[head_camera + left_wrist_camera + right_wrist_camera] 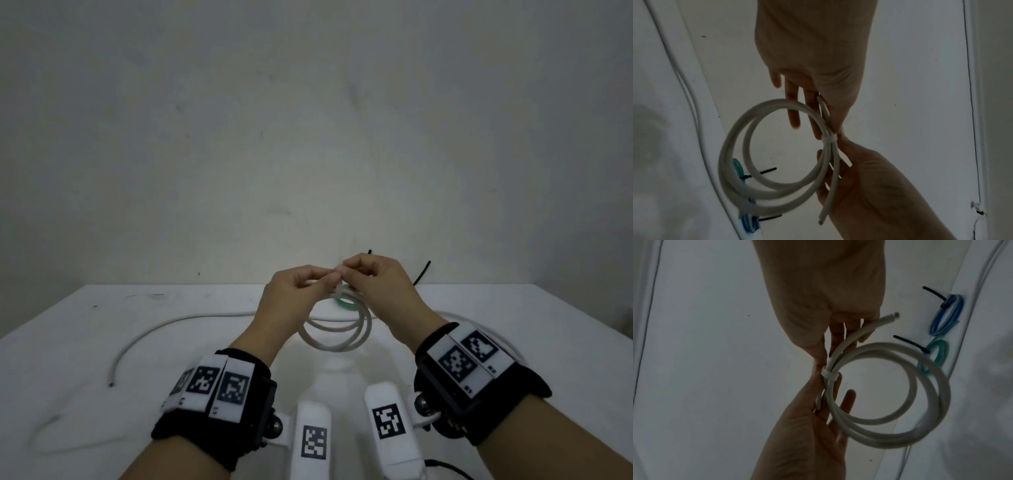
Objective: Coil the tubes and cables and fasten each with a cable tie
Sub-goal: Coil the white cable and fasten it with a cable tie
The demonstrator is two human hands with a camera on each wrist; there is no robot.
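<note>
I hold the coiled white round tube [337, 329] above the white table [102, 325], my left hand [291, 291] and right hand [376, 277] pinching its white plastic cable tie [829, 139]. Behind it, blue [947, 316] and green [935, 353] tied coils lie partly hidden.

A plain, pale grey wall [308, 120] fills the upper part of the head view, marked with a few small dark specks and faint scuffs. Below it a white table [85, 342] runs up to the wall, its top smudged with grey marks near the left. The light is dim and even, slightly brighter around the table's middle.
</note>
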